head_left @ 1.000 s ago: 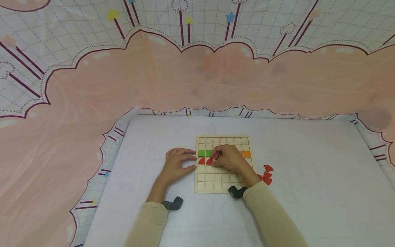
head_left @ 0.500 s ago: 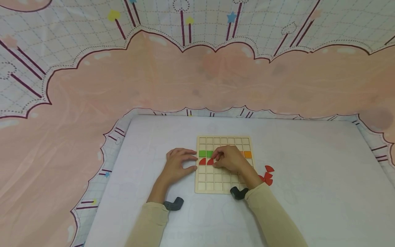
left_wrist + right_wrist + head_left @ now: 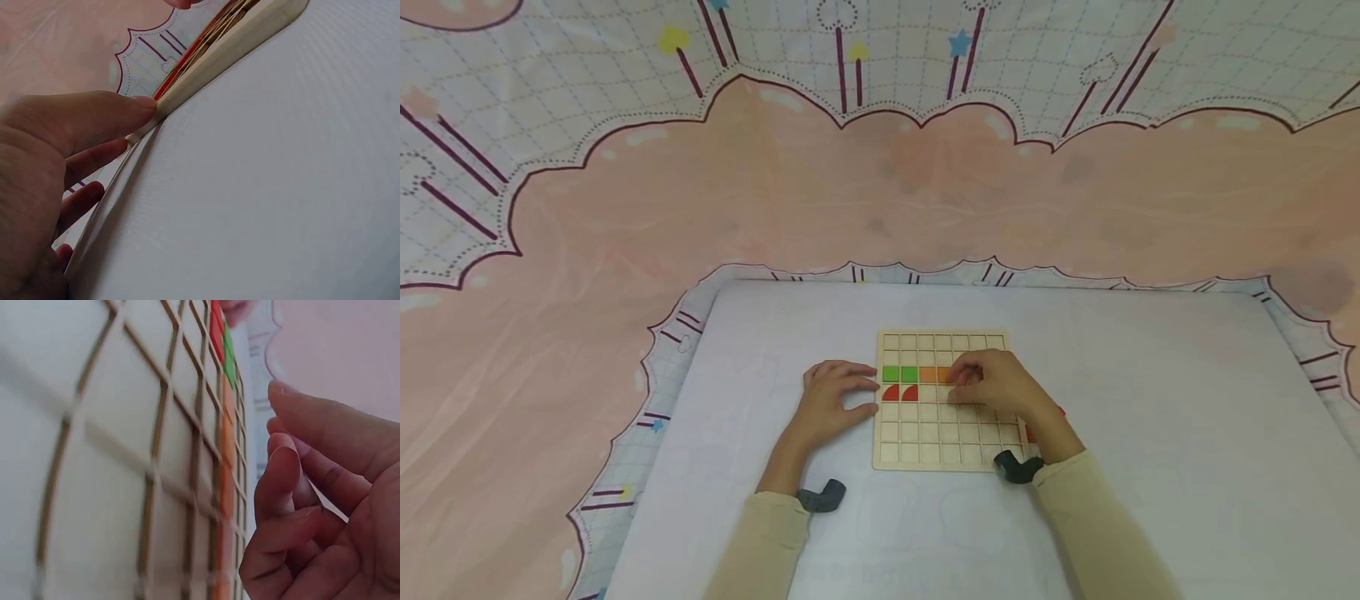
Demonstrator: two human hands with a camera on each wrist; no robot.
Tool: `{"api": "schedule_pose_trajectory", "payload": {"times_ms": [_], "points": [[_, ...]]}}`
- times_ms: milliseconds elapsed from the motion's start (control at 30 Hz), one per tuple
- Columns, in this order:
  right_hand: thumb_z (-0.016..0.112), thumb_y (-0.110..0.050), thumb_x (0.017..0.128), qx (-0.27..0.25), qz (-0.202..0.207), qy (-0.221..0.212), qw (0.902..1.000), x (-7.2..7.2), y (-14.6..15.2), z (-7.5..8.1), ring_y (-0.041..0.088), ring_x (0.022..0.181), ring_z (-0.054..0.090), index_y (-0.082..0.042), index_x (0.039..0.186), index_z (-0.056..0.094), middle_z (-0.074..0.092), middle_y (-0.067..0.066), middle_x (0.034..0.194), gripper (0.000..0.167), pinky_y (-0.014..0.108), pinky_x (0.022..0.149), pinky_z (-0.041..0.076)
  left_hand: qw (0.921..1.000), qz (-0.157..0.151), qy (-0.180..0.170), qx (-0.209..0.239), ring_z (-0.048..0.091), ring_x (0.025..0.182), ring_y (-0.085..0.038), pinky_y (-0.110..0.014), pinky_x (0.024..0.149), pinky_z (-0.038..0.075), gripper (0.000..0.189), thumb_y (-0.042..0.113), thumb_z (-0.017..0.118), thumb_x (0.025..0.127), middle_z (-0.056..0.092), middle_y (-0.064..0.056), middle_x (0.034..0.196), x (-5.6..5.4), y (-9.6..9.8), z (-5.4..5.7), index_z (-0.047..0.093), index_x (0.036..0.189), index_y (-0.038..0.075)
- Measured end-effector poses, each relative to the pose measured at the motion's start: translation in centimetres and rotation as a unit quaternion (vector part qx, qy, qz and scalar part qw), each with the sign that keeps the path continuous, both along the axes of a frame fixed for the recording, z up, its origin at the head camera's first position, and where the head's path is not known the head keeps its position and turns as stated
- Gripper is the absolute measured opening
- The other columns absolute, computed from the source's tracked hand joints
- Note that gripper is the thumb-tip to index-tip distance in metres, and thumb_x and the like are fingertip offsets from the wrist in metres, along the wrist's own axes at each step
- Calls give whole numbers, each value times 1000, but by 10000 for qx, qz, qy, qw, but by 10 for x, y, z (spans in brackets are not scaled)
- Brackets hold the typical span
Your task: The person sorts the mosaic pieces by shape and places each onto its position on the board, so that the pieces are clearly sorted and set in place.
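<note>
A pale wooden grid board (image 3: 917, 432) lies on the white table. Two red quarter-circle pieces (image 3: 892, 393) sit side by side in cells at its left. Directly above them runs a row of green squares (image 3: 900, 374) and orange squares (image 3: 928, 375). My left hand (image 3: 835, 400) rests at the board's left edge, fingers extended; in the left wrist view the thumb (image 3: 125, 115) touches the wooden rim. Over the board's right half hovers my right hand (image 3: 992, 383), fingers loosely bent. The right wrist view shows nothing between its thumb (image 3: 319, 422) and fingers.
Loose red pieces (image 3: 1031, 434) lie just right of the board, mostly hidden behind the right wrist. A dark strap (image 3: 1018, 467) sticks out at the right wrist and another dark strap (image 3: 822, 496) at the left. A patterned cloth (image 3: 880, 192) lies beyond the white tabletop.
My right hand has left the second red piece and moved right across the board, uncovering orange squares and covering most of the loose red pieces. My left hand stays in place.
</note>
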State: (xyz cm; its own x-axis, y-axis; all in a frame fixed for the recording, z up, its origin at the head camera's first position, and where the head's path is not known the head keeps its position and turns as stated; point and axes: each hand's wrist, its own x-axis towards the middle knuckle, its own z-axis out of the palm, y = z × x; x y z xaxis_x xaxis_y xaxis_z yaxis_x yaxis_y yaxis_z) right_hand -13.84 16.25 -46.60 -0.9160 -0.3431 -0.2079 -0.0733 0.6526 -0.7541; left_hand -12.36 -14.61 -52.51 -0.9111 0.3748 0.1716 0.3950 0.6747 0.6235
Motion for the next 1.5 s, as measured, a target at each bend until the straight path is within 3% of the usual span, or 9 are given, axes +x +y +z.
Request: {"api": "schedule_pose_trajectory", "payload": {"times_ms": [500, 767, 967, 1267, 1500], "points": [[78, -27, 88, 959, -492, -319, 9937, 11, 90, 16, 22, 89, 54, -15, 107, 76, 63, 4, 89, 23, 31, 69, 47, 10000, -3, 32, -36, 52, 128, -23, -55, 115, 22, 28, 30, 85, 81, 69, 4, 131, 1, -1, -1, 78, 108, 23], [83, -30, 84, 1086, -158, -439, 9930, 14, 122, 3, 21, 91, 54, -15, 105, 77, 65, 2, 92, 27, 32, 74, 45, 10000, 9, 17, -16, 51, 129, -24, -56, 115, 21, 27, 29, 85, 81, 69, 4, 131, 0, -1, 0, 78, 107, 23], [85, -25, 80, 993, 94, -637, 9930, 15, 135, -4, 22, 100, 52, -20, 107, 76, 67, 2, 104, 29, 33, 82, 46, 10000, -16, 11, -39, 52, 128, -24, -56, 115, 21, 28, 30, 84, 82, 69, 4, 131, 0, -1, -2, 78, 108, 23], [85, -11, 77, 921, 263, -600, 9936, 15, 136, -5, 23, 97, 51, -22, 103, 76, 60, 4, 101, 29, 33, 79, 48, 10000, -31, 27, -25, 52, 128, -24, -56, 115, 21, 28, 30, 84, 82, 69, 3, 131, 1, -1, -2, 78, 108, 22], [83, -11, 79, 1114, 268, -454, 9924, 15, 133, -6, 22, 94, 51, -23, 95, 75, 59, 3, 97, 22, 32, 76, 47, 10000, -23, 40, -5, 52, 128, -24, -56, 115, 21, 28, 29, 84, 82, 69, 4, 131, 1, -1, -2, 78, 108, 22]]}}
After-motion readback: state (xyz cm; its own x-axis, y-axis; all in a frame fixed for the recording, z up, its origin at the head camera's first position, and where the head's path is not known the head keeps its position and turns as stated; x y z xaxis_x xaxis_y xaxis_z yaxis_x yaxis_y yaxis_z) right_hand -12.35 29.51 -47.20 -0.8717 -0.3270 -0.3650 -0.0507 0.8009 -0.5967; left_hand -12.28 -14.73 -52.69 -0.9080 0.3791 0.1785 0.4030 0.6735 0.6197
